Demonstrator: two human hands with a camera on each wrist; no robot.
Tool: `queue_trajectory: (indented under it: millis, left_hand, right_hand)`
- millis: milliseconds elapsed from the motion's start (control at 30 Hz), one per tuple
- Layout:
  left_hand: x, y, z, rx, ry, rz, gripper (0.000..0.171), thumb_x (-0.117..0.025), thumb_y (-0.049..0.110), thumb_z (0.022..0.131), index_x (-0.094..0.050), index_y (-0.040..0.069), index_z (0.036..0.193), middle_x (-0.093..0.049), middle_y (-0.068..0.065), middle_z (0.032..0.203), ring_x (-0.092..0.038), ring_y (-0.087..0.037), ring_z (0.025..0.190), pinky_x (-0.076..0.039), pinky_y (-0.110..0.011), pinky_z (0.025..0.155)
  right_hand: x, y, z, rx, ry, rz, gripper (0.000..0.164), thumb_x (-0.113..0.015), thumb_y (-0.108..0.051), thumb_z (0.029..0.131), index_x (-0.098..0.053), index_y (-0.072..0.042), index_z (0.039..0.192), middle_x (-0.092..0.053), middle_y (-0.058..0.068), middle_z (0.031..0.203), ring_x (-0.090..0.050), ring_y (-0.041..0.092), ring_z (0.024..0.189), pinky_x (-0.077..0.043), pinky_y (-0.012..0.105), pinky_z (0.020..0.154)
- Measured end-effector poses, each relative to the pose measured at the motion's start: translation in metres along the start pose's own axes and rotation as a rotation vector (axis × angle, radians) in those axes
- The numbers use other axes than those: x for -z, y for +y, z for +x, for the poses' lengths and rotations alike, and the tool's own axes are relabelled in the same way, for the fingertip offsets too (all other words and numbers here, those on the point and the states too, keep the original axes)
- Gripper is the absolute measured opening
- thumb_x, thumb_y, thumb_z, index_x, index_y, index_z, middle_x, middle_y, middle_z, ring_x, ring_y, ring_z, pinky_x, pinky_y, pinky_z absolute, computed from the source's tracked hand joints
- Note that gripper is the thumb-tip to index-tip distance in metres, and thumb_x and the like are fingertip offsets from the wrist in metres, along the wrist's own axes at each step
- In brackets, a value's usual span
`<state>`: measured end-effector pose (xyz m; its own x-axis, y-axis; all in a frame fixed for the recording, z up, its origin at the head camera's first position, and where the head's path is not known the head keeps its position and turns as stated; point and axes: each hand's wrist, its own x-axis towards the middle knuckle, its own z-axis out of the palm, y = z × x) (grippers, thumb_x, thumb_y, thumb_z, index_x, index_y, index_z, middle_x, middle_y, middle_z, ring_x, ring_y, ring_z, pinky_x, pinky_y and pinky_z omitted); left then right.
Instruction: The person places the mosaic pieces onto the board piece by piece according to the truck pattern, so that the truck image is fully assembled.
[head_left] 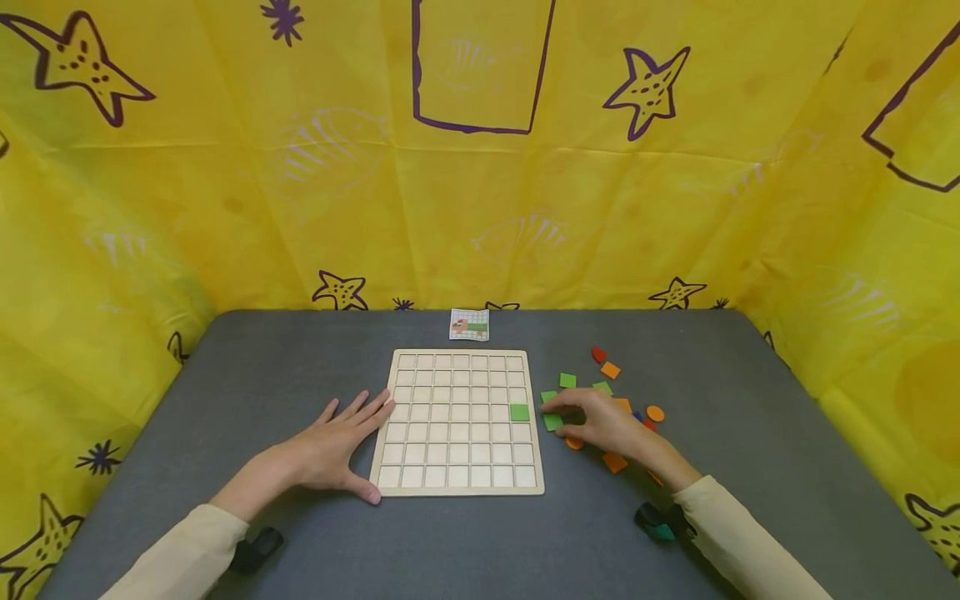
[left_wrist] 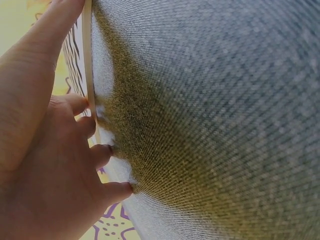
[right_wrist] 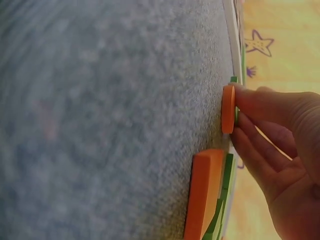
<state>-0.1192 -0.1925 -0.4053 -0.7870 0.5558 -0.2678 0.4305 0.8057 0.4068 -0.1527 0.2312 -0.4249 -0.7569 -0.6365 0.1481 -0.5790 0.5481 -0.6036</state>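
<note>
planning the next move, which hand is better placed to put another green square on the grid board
Right, most likely: the right hand is at the loose green squares, beside the grid board. The left hand touches the board's left edge, away from them.

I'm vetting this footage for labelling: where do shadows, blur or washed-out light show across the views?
Head: light fairly even, board clear, the card's pattern too small to make out fully. Left wrist: dark yellowish shadow on the table beside the left hand, cloth washed pale at upper left. Right wrist: table blurred at left, orange disc crisper.
</note>
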Motion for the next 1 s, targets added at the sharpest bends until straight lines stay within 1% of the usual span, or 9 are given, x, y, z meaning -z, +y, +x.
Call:
queue_trajectory:
  millis: [200,433,633,1000]
  left_hand:
    - [0.0,0.0,-0.001,-0.006,0.009,0.002,0.128,-0.076,0.072,0.061,-0.018,0.01,0.158,-0.007,-0.009,0.165,-0.007,-0.041,0.148,-0.003,-0.07,0.11]
    - [0.0,0.001,-0.002,-0.008,0.01,-0.003,0.127,-0.076,0.071,0.062,-0.018,0.01,0.157,-0.008,-0.01,0.165,-0.007,-0.041,0.148,-0.003,-0.07,0.11]
    - [0.0,0.001,-0.001,-0.006,0.007,-0.002,0.127,-0.076,0.071,0.062,-0.018,0.01,0.157,-0.008,-0.01,0.165,-0.006,-0.041,0.148,-0.003,-0.07,0.11]
    - [0.0,0.0,0.0,0.001,-0.004,-0.007,0.128,-0.076,0.071,0.062,-0.017,0.011,0.158,-0.007,-0.009,0.165,-0.006,-0.041,0.148,-0.002,-0.07,0.109]
  right_hand:
    - [-0.001,-0.001,0.002,-0.005,-0.001,-0.014,0.035,-0.078,-0.004,0.081,-0.071,-0.008,0.115,-0.071,0.002,0.111,-0.066,0.016,0.099,-0.055,0.035,0.085]
    - [-0.001,-0.002,0.001,-0.002,0.007,0.026,0.035,-0.078,-0.003,0.082,-0.071,-0.006,0.116,-0.071,0.004,0.111,-0.068,0.018,0.1,-0.056,0.035,0.085]
    - [0.0,-0.005,0.002,0.005,0.02,0.026,0.034,-0.078,-0.003,0.081,-0.071,-0.004,0.114,-0.072,0.006,0.109,-0.069,0.019,0.099,-0.056,0.035,0.083]
    - [0.004,-0.014,0.003,0.015,0.057,0.018,0.032,-0.079,-0.003,0.081,-0.072,-0.003,0.112,-0.072,0.005,0.107,-0.069,0.018,0.095,-0.057,0.038,0.081]
